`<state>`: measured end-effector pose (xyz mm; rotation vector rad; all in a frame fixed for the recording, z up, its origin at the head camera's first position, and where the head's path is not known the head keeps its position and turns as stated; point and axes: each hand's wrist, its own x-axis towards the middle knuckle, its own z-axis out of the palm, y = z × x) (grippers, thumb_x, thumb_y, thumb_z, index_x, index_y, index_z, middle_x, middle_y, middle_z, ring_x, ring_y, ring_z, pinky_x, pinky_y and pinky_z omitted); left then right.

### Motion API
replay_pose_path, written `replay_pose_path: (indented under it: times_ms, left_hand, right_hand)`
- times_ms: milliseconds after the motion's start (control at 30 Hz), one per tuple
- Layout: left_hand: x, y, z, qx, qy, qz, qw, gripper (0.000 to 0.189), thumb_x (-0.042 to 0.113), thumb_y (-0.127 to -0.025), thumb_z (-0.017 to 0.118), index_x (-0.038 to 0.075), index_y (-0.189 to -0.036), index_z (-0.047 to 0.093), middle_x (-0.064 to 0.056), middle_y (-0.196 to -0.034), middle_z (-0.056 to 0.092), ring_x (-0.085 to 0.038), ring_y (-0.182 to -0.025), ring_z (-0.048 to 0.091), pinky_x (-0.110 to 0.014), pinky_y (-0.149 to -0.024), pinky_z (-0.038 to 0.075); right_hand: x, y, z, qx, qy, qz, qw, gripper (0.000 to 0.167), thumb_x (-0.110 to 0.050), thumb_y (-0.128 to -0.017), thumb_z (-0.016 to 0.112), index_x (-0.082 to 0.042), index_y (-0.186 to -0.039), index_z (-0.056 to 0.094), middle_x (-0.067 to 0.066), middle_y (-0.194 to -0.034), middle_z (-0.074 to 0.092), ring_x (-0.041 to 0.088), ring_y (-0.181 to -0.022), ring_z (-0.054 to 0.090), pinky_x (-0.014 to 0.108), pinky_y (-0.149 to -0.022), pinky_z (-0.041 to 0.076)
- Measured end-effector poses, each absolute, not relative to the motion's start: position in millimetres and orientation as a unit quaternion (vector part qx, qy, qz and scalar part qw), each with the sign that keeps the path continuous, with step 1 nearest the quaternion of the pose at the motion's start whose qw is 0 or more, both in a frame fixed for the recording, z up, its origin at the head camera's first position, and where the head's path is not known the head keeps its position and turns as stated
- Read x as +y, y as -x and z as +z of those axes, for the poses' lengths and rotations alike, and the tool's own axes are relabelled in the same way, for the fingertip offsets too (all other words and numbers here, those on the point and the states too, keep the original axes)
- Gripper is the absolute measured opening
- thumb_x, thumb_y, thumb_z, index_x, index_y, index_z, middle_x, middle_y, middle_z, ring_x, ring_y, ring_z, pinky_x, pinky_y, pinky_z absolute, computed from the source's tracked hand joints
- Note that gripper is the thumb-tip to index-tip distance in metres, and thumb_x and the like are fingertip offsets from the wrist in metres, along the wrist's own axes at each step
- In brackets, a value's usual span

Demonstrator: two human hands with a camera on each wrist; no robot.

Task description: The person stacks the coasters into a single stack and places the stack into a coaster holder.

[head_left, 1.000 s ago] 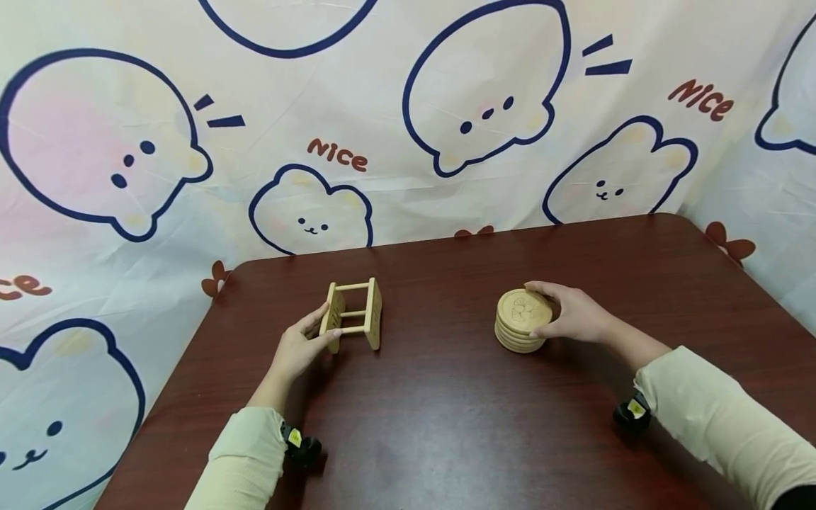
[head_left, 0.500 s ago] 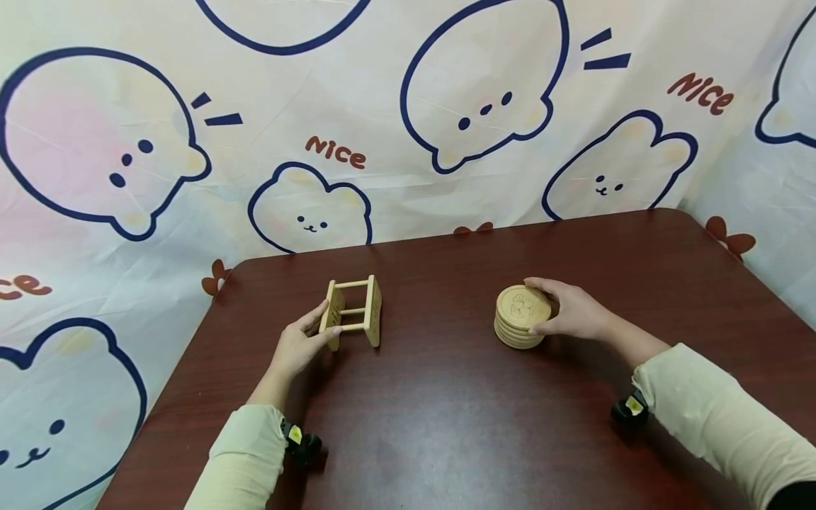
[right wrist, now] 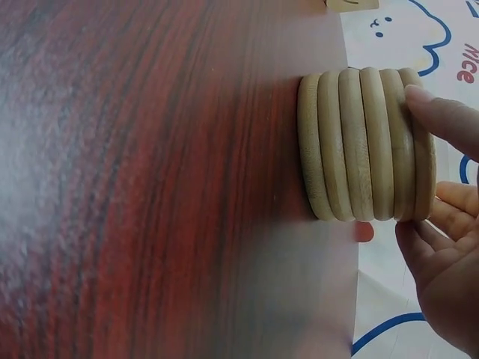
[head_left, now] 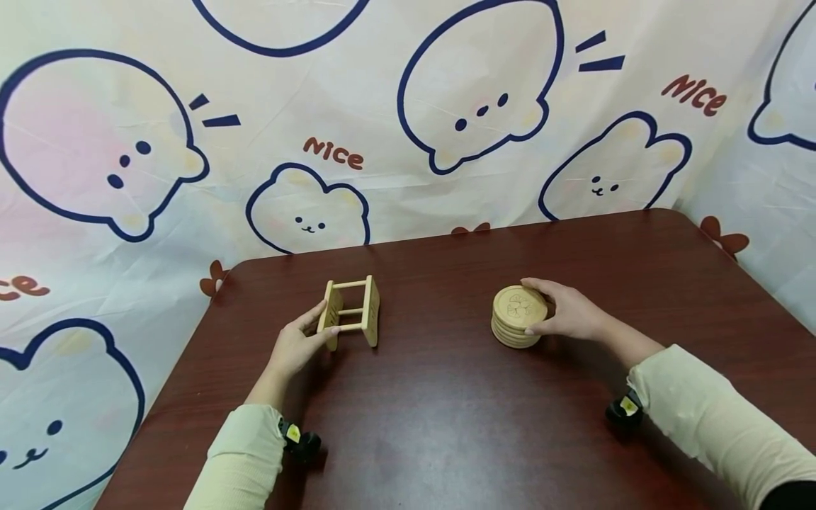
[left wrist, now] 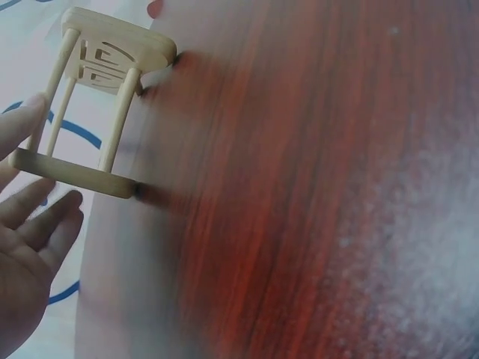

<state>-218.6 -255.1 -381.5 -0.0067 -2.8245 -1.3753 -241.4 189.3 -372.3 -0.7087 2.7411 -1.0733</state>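
Note:
A pale wooden coaster rack (head_left: 350, 312), two cut-out end panels joined by thin rods, stands on the left of the table. My left hand (head_left: 296, 347) holds its near end panel, thumb at the upper edge and fingers along the outer side. To the right is an upright stack of several round wooden coasters (head_left: 518, 316); a leaf-like design is engraved on the top one. My right hand (head_left: 569, 312) grips the upper part of the stack from the right. In the right wrist view, its thumb and fingers lie at opposite sides of the uppermost coasters (right wrist: 423, 149).
Both things stand on a dark red-brown wooden table (head_left: 433, 411) with rounded far corners. Behind it hangs a pale cloth (head_left: 395, 198) printed with cartoon bears. A small black wrist camera (head_left: 302, 443) sits at the left cuff, another wrist camera (head_left: 625, 411) at the right.

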Motion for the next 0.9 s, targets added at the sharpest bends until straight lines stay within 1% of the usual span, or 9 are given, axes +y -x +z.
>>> replay_pose_path:
  times_ms: [67, 200, 300, 433, 567, 700, 767, 900]
  left_hand:
    - [-254.7, 217.9, -381.0, -0.902, 0.003, -0.431, 0.0, 0.071, 0.044, -0.074, 0.064, 0.02, -0.133, 0.035, -0.016, -0.127, 0.041, -0.027, -0.11, 0.045, -0.04, -0.085, 0.038]
    - [-251.4, 216.4, -377.7, -0.905, 0.006, -0.425, 0.004, 0.068, 0.037, -0.077, 0.063, 0.015, -0.134, 0.034, -0.016, -0.127, 0.042, -0.028, -0.107, 0.046, -0.041, -0.082, 0.04]
    - [-247.6, 214.9, -372.6, -0.91, 0.006, -0.413, 0.017, 0.065, 0.032, -0.079, 0.062, 0.012, -0.134, 0.034, -0.015, -0.129, 0.039, -0.029, -0.112, 0.041, -0.043, -0.085, 0.038]
    - [-240.5, 212.8, -363.7, -0.919, 0.011, -0.391, 0.04, 0.062, 0.032, -0.081, 0.06, 0.01, -0.133, 0.035, -0.014, -0.131, 0.037, -0.029, -0.118, 0.034, -0.046, -0.089, 0.032]
    - [-230.4, 210.8, -355.8, -0.914, 0.02, -0.402, 0.042, 0.061, 0.033, -0.081, 0.06, 0.011, -0.132, 0.036, -0.015, -0.129, 0.039, -0.029, -0.116, 0.037, -0.046, -0.088, 0.034]
    - [-219.1, 207.9, -351.1, -0.903, 0.028, -0.427, 0.031, 0.058, 0.032, -0.081, 0.06, 0.012, -0.131, 0.038, -0.015, -0.129, 0.039, -0.027, -0.118, 0.035, -0.046, -0.091, 0.031]
    - [-212.7, 206.9, -349.8, -0.901, 0.042, -0.429, 0.038, 0.056, 0.03, -0.081, 0.06, 0.011, -0.129, 0.041, -0.014, -0.128, 0.041, -0.026, -0.117, 0.035, -0.044, -0.092, 0.03]
    - [-198.2, 204.5, -347.0, -0.897, 0.078, -0.431, 0.054, 0.053, 0.027, -0.08, 0.063, 0.009, -0.127, 0.044, -0.014, -0.123, 0.046, -0.026, -0.11, 0.044, -0.042, -0.086, 0.037]
  right_hand:
    - [188.9, 240.7, -372.8, 0.905, 0.234, -0.352, 0.051, 0.085, -0.029, -0.065, 0.076, 0.002, -0.131, 0.032, 0.018, -0.129, 0.036, 0.032, -0.118, 0.032, 0.048, -0.092, 0.027]
    - [189.3, 238.7, -372.3, 0.907, 0.231, -0.35, 0.044, 0.087, -0.033, -0.065, 0.075, 0.002, -0.131, 0.031, 0.019, -0.129, 0.036, 0.033, -0.118, 0.032, 0.048, -0.092, 0.026]
    - [190.7, 237.3, -371.6, 0.905, 0.221, -0.36, 0.048, 0.088, -0.038, -0.066, 0.073, 0.001, -0.132, 0.03, 0.018, -0.13, 0.034, 0.033, -0.118, 0.032, 0.047, -0.092, 0.027]
    - [193.9, 235.2, -371.8, 0.901, 0.202, -0.38, 0.056, 0.083, -0.041, -0.071, 0.067, 0.001, -0.132, 0.03, 0.018, -0.131, 0.033, 0.033, -0.118, 0.031, 0.047, -0.092, 0.028]
    - [197.7, 232.0, -373.3, 0.893, 0.188, -0.403, 0.061, 0.076, -0.039, -0.077, 0.062, 0.003, -0.131, 0.029, 0.021, -0.13, 0.034, 0.035, -0.118, 0.032, 0.049, -0.091, 0.028]
    - [201.1, 228.4, -376.9, 0.892, 0.173, -0.412, 0.063, 0.072, -0.039, -0.08, 0.059, 0.004, -0.13, 0.03, 0.022, -0.126, 0.038, 0.034, -0.116, 0.034, 0.049, -0.09, 0.029]
    - [202.4, 226.7, -379.1, 0.893, 0.164, -0.414, 0.066, 0.07, -0.04, -0.081, 0.057, 0.003, -0.129, 0.032, 0.021, -0.125, 0.04, 0.033, -0.115, 0.036, 0.048, -0.09, 0.029]
    - [203.9, 223.0, -382.3, 0.889, 0.154, -0.426, 0.07, 0.064, -0.039, -0.084, 0.054, 0.004, -0.128, 0.033, 0.022, -0.122, 0.042, 0.034, -0.113, 0.039, 0.047, -0.09, 0.03]
